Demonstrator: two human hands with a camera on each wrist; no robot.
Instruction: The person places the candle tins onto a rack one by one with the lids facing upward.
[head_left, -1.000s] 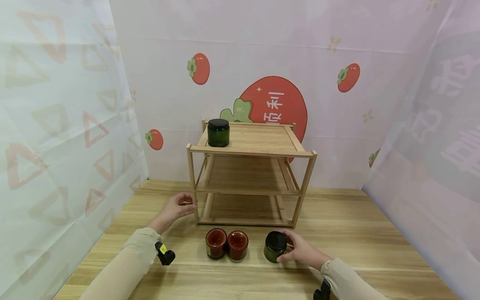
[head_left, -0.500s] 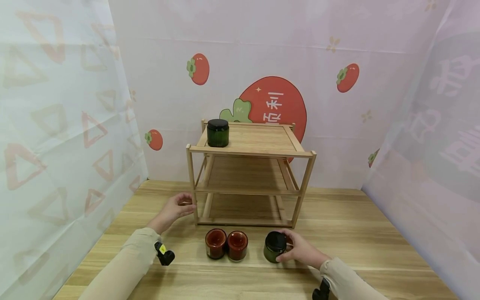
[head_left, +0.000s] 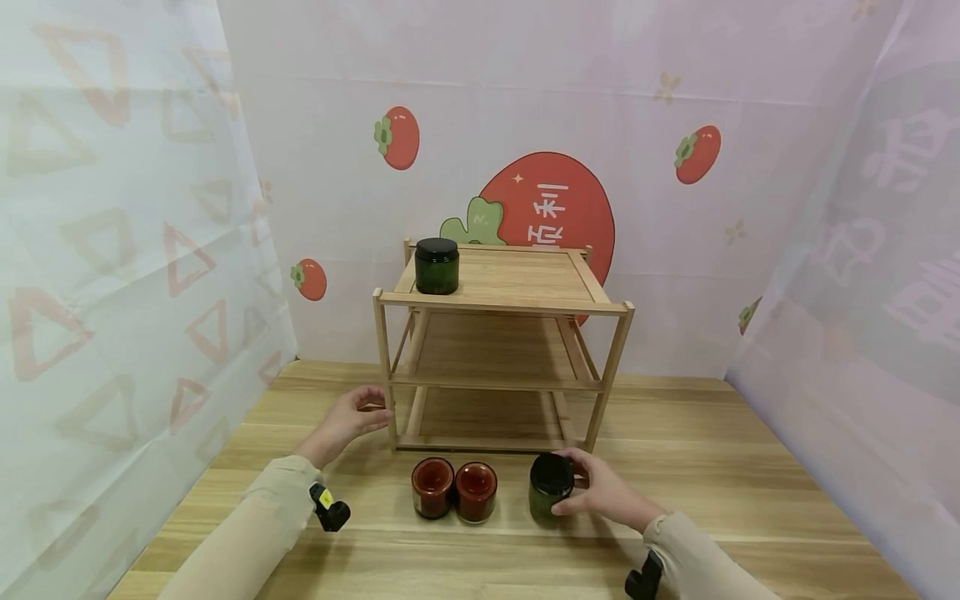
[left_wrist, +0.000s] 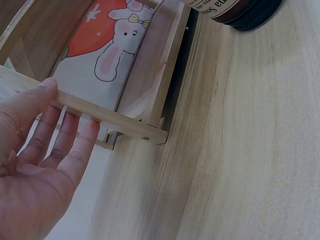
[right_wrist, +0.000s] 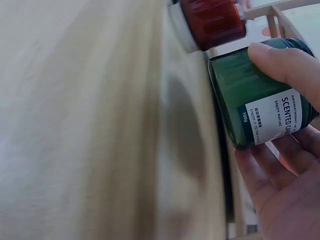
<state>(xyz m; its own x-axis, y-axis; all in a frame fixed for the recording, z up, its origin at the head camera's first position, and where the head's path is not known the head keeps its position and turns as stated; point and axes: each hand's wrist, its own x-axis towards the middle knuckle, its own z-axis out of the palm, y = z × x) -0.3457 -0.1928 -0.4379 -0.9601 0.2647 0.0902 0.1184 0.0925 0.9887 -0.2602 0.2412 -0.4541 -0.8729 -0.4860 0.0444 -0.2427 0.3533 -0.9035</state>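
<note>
My right hand (head_left: pixel 607 495) grips a green glass scented candle jar (right_wrist: pixel 260 100) with a black lid, thumb on one side and fingers on the other. In the right wrist view the jar hangs just off the table, its white label showing. With thumb and fingers my left hand (left_wrist: pixel 45 165) holds the front left leg of a three-tier wooden rack (head_left: pixel 504 306). Two red candle jars stand side by side before the rack, the left jar (head_left: pixel 432 488) close against the right jar (head_left: pixel 476 492). Another green jar (head_left: pixel 437 267) with a black lid sits at the rack's top left.
The rack stands on a wood-grain table (head_left: pixel 697 467), its lower tiers framed by thin bars. A printed cloth backdrop (head_left: pixel 337 200) rises behind and along both sides. Each wrist carries a small black camera, such as the left camera (head_left: pixel 330 508).
My right hand has raised the green candle jar slightly from the table. My left hand stays on the rack's leg, and the other jars have not moved.
</note>
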